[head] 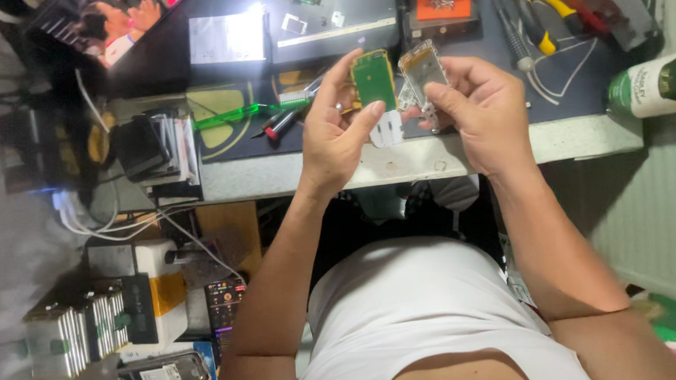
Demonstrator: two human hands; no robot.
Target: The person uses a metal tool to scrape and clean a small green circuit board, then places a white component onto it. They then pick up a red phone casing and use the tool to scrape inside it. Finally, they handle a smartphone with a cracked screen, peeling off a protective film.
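Note:
My left hand holds up a small green circuit board with a yellow rim, pinched between thumb and fingers. Right beside it, my right hand grips a clear, silvery phone frame by its lower end. The two parts are held side by side above the front edge of the dark work mat, almost touching. A small white part shows just below the board, between my hands.
A green-handled screwdriver and a red-tipped tool lie left of my hands. Yellow-handled pliers and a screwdriver rest at the back right, with a green bottle at the right edge. Cables and boxes crowd the left.

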